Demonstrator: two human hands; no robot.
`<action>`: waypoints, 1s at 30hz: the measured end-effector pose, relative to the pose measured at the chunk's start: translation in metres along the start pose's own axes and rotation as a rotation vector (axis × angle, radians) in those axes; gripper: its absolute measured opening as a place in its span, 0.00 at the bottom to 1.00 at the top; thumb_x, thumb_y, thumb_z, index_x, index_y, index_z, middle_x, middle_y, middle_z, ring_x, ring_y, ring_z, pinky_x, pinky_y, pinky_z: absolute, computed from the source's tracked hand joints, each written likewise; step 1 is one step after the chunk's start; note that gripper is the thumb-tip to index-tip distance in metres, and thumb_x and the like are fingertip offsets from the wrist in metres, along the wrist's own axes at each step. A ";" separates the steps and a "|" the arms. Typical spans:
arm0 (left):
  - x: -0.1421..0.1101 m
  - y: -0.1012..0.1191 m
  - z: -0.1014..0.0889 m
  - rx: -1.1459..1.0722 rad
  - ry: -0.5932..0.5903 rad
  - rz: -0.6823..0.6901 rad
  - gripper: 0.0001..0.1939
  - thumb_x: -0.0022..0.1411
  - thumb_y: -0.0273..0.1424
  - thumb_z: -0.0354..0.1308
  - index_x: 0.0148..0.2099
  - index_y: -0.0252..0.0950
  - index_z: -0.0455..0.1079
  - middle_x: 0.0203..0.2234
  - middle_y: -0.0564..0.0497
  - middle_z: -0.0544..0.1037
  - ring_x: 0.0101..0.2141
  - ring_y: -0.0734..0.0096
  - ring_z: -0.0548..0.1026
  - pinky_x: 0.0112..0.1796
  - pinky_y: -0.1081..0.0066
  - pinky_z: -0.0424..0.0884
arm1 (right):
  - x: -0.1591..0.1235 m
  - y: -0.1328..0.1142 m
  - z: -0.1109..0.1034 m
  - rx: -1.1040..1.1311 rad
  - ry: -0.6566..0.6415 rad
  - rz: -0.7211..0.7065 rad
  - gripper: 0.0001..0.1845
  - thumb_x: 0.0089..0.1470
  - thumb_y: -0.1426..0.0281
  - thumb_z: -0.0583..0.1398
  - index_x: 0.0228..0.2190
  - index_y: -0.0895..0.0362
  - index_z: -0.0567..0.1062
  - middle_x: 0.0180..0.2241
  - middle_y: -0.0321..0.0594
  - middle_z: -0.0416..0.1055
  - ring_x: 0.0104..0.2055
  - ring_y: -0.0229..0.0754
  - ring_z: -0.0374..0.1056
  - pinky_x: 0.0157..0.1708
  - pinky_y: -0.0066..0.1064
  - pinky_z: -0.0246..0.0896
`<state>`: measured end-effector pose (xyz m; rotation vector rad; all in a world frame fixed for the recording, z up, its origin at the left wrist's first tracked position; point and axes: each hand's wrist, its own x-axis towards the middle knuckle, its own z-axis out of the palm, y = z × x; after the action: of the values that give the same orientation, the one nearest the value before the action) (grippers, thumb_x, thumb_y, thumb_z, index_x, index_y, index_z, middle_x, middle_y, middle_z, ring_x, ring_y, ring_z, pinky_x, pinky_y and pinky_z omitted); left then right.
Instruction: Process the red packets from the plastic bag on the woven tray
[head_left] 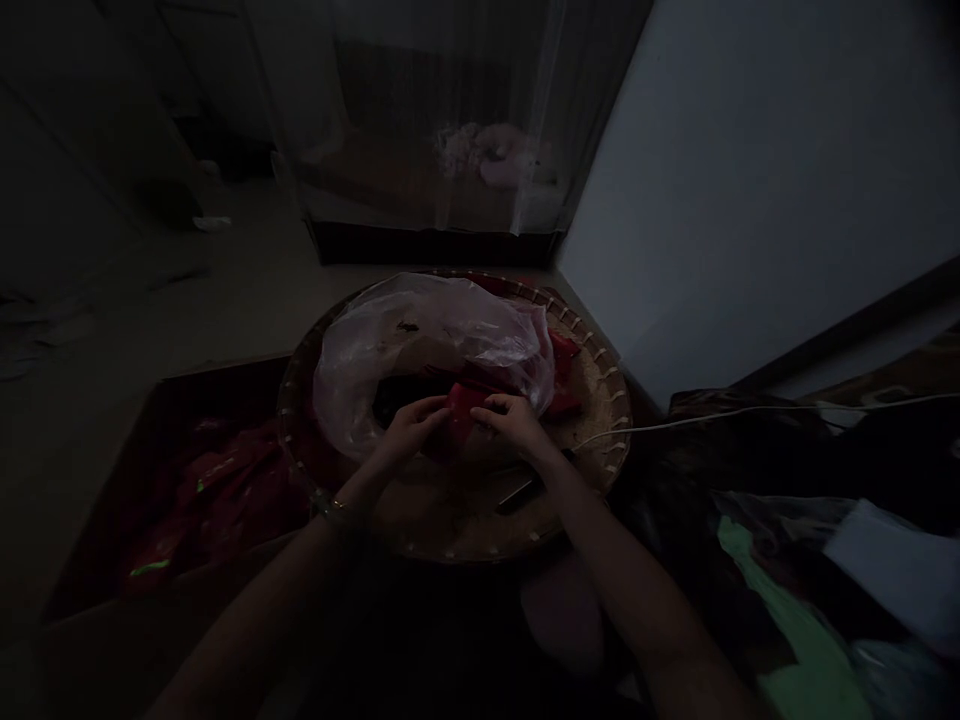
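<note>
The room is dim. Both my hands meet over a round woven tray (600, 400) on the floor. My left hand (411, 428) and my right hand (511, 420) pinch a red piece (463, 402), probably a red pepper, from either side, fingers closed on it. A clear plastic bag (420, 340) lies crumpled on the tray just behind my hands, with more red pieces (561, 372) under and beside it. A dark, knife-like object (519, 492) lies on the tray under my right wrist. A bracelet sits on my left wrist.
A cardboard box (180, 500) with several red peppers stands left of the tray. Dark and green cloth (795, 620) is piled at the right, crossed by a white cable (750, 410). A pale wall (750, 180) rises behind right; a netted bed (442, 170) stands behind.
</note>
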<state>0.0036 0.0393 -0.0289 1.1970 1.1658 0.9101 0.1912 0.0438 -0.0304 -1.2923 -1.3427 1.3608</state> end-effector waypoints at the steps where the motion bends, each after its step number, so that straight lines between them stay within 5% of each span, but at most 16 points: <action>1: 0.001 -0.002 0.000 0.010 0.026 0.003 0.25 0.46 0.44 0.63 0.42 0.32 0.71 0.26 0.51 0.76 0.26 0.72 0.72 0.25 0.76 0.65 | 0.000 0.001 0.000 0.006 0.002 -0.003 0.21 0.36 0.55 0.66 0.23 0.60 0.70 0.17 0.30 0.64 0.15 0.30 0.58 0.16 0.24 0.54; 8: 0.000 -0.005 -0.002 0.048 0.017 -0.018 0.19 0.43 0.43 0.64 0.32 0.33 0.70 0.20 0.54 0.73 0.21 0.75 0.69 0.22 0.77 0.62 | 0.000 0.004 0.003 0.054 0.001 0.018 0.21 0.33 0.57 0.67 0.24 0.59 0.70 0.15 0.29 0.66 0.15 0.31 0.59 0.15 0.23 0.54; 13: -0.002 -0.001 -0.002 0.008 -0.043 -0.008 0.21 0.49 0.46 0.59 0.36 0.32 0.72 0.22 0.52 0.74 0.23 0.74 0.69 0.23 0.76 0.62 | -0.003 0.000 0.003 0.057 0.026 0.037 0.21 0.30 0.57 0.68 0.22 0.59 0.70 0.14 0.30 0.65 0.15 0.31 0.60 0.16 0.23 0.54; 16: -0.005 0.004 -0.001 -0.008 -0.166 -0.016 0.27 0.46 0.43 0.63 0.46 0.32 0.71 0.32 0.48 0.77 0.31 0.68 0.74 0.30 0.73 0.66 | -0.004 -0.003 0.003 0.023 -0.010 0.014 0.20 0.31 0.58 0.69 0.21 0.60 0.72 0.15 0.31 0.66 0.16 0.31 0.60 0.17 0.23 0.54; 20: -0.009 0.007 -0.001 -0.024 -0.344 -0.098 0.28 0.45 0.44 0.64 0.45 0.31 0.72 0.34 0.46 0.78 0.32 0.65 0.74 0.32 0.71 0.67 | -0.006 -0.005 0.004 -0.020 0.027 -0.020 0.17 0.34 0.61 0.68 0.22 0.60 0.72 0.15 0.32 0.67 0.16 0.32 0.61 0.18 0.24 0.55; 26: -0.009 0.000 0.002 -0.011 -0.266 -0.248 0.24 0.47 0.46 0.63 0.37 0.29 0.74 0.26 0.48 0.76 0.25 0.70 0.72 0.27 0.74 0.65 | -0.008 -0.005 0.005 -0.059 -0.001 -0.019 0.16 0.35 0.63 0.67 0.26 0.60 0.74 0.16 0.32 0.69 0.17 0.32 0.62 0.18 0.24 0.56; 30: -0.011 0.000 0.003 -0.014 -0.325 -0.268 0.23 0.47 0.44 0.64 0.39 0.29 0.73 0.27 0.49 0.76 0.26 0.72 0.72 0.29 0.73 0.66 | -0.007 -0.002 0.006 -0.071 0.002 0.002 0.16 0.34 0.62 0.67 0.25 0.60 0.75 0.17 0.33 0.69 0.17 0.33 0.63 0.17 0.24 0.56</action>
<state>0.0039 0.0286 -0.0274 1.0975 1.0222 0.4988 0.1862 0.0360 -0.0280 -1.3416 -1.4002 1.3233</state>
